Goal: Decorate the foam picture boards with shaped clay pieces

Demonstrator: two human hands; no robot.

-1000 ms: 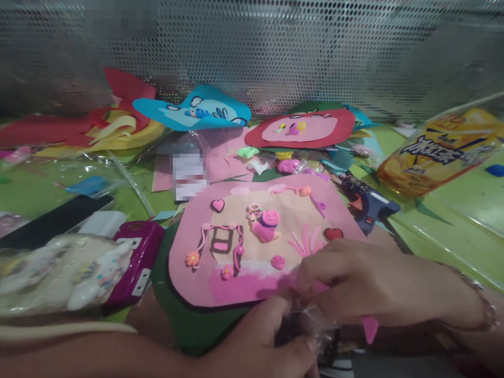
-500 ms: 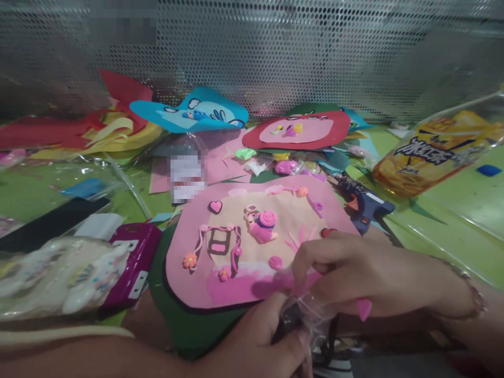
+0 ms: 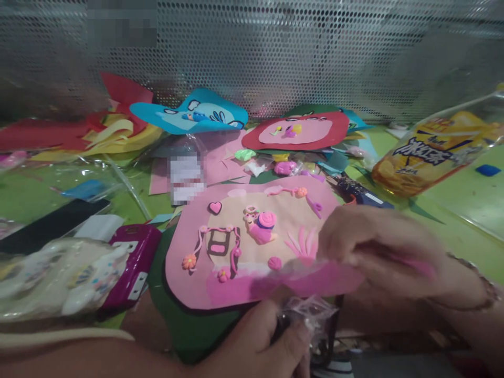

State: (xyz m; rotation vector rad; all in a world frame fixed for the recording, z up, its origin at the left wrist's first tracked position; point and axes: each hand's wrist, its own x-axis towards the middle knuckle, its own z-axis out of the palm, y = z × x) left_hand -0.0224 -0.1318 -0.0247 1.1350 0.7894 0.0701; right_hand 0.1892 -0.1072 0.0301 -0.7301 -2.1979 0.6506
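Down at the bottom centre, my left hand is closed on a crumpled clear plastic bag; something dark shows beside it. My right hand, smeared by motion, hovers over the right edge of the pink paper picture with its fingers curled. A pink piece of clay shows in those fingers. On the picture are a pink clay snail, a shell-like pink piece, a spiky pink plant and clay flowers. Dark green paper lies under the picture.
To the left lie a purple case and a dark phone-like slab. A drink bottle lies at right, near a dark blue tool. Blue and red paper pictures lean near the perforated metal panel.
My right hand has moved up and right, away from the plastic bag, and the pink piece in it has moved along. My left hand stays with the bag.
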